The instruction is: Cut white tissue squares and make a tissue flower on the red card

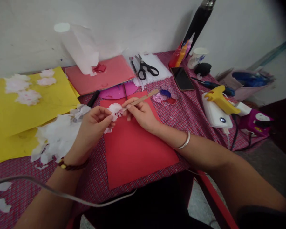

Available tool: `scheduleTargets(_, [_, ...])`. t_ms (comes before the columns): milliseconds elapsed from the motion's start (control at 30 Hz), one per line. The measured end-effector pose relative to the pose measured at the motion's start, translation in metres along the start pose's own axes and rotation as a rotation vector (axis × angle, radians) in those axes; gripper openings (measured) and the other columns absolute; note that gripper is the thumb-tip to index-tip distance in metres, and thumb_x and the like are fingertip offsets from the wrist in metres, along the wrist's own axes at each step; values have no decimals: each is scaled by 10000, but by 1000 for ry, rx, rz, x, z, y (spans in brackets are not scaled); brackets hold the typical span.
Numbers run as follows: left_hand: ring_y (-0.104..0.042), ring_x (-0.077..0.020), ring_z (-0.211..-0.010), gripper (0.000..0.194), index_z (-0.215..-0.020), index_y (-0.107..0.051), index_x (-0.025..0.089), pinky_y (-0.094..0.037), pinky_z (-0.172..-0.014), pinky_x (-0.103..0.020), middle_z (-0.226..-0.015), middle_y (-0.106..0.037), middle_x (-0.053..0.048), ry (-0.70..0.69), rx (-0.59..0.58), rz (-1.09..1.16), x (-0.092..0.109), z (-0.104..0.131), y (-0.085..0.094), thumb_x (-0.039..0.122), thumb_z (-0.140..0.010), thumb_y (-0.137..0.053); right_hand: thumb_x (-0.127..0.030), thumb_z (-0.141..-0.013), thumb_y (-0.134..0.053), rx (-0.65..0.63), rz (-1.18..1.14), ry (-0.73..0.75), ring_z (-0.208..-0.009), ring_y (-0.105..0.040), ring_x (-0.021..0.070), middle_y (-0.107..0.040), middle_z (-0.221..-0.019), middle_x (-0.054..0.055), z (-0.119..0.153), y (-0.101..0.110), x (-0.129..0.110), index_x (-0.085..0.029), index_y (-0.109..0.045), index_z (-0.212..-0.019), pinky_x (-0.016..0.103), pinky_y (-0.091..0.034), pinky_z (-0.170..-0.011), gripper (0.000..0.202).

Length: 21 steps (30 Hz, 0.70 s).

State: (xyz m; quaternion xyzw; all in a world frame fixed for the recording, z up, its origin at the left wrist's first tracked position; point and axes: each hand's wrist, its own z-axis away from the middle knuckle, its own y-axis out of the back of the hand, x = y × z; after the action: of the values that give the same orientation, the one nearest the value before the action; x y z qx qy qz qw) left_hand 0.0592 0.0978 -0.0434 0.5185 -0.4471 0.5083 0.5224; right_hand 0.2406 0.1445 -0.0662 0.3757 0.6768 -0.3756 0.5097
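My left hand [95,121] pinches the edge of a small ruffled paper flower [115,109], white with pink tints, above a red sheet of paper [138,152]. In my right hand [141,114] is a flat wooden stick [145,96], its lower end touching or close to the flower. The fingertips hide the exact contact. Right of the sheet's top edge lies a clear paint palette [164,94] with pink, blue and red paint in its wells. Torn white paper [59,136] is heaped beside my left wrist.
Several finished-looking paper flowers [28,97] rest on yellow sheets [45,111]. Behind are a paper roll [77,47], black-handled scissors [145,68], a phone [182,78] and paint bottles [181,54]. A yellow glue gun [221,100] sits on a white power bank [215,114]. A cable [69,195] crosses the front.
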Motion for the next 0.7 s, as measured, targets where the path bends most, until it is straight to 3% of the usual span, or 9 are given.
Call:
scheduleTargets(233, [-612, -115, -553, 225, -899, -607, 214, -482, -495, -228, -682, -672, 24, -20, -28, -6, 0, 0, -3, 227, -729, -754, -275, -986, -496, -111, 6, -1, -597, -549, 73, -594, -766, -18, 1, -4, 3, -183, -563, -932, 193, -478, -551, 126])
scheduleTargets(600, [-583, -106, -526, 217, -909, -607, 197, -440, -473, -220, -659, -650, 21, -73, -19, -100, -2, 0, -4, 248, -742, -735, -215, -965, -480, -114, 21, 0, -661, -550, 88, -589, -797, -9, 3, -6, -2, -183, -568, -931, 198, -487, -575, 99])
scheduleTargets(700, [-606, -119, -546, 218, -918, -613, 208, -447, -493, -227, -676, -664, 20, -76, -21, -114, -1, 1, -3, 180, -715, -688, -199, -957, -486, -115, 17, 22, -665, -552, 89, -575, -790, -10, 3, -7, -1, -182, -565, -917, 196, -485, -567, 90])
